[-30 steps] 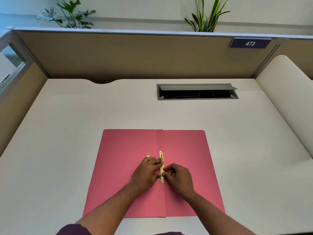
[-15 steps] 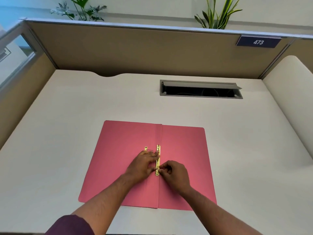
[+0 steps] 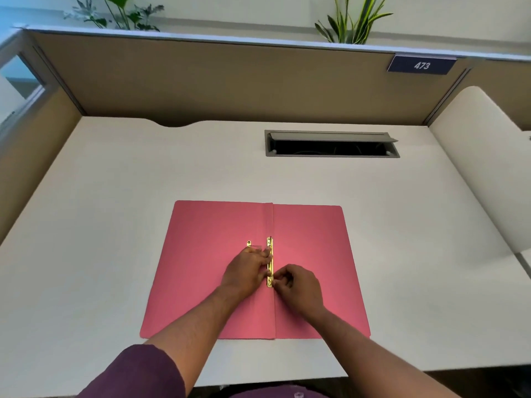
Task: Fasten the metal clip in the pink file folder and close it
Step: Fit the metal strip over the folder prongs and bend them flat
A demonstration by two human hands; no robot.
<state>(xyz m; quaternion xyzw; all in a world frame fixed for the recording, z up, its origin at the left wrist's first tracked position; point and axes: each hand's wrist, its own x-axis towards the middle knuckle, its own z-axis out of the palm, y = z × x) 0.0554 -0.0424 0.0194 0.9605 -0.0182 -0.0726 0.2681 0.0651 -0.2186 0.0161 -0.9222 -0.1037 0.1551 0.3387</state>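
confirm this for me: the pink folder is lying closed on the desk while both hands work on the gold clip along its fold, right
Not quite. The head view shows the pink folder lying open flat on the desk, not closed. The rest holds: the left hand and right hand are both at the gold clip along the centre fold.

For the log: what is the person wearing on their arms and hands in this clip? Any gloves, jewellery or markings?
Both hands, the left hand and the right hand, are bare: no gloves, rings or watch show. The forearms are uncovered too. A dark purple sleeve covers the left upper arm, pushed up near the elbow. No sleeve shows on the right arm within the frame. No markings are visible.
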